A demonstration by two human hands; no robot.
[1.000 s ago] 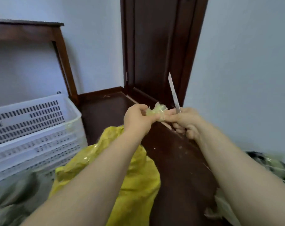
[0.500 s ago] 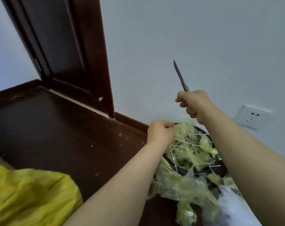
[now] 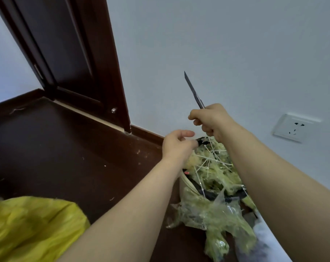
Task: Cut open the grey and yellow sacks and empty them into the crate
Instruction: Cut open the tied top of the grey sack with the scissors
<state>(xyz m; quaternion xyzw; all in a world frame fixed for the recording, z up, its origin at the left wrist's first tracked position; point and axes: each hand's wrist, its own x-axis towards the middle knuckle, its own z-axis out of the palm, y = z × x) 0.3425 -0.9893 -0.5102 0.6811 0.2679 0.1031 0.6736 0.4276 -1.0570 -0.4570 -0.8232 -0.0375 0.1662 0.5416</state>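
My right hand grips a utility knife with its thin blade pointing up and left, near the wall. My left hand hovers over a waste bin with fingers loosely curled and nothing in them. The bin is full of yellowish plastic scraps and cut white cable ties. The yellow sack lies at the lower left on the dark floor, partly cut off by the frame. The grey sack and the crate are out of view.
A dark wooden door and frame stand at the upper left. A white wall socket sits on the pale wall at right. Crumpled clear plastic hangs over the bin's front. Dark floor stretches between sack and door.
My view swung right from the crate and sack to the bin. My left hand carried a yellowish scrap there and now holds nothing. The knife stayed upright in my right hand.
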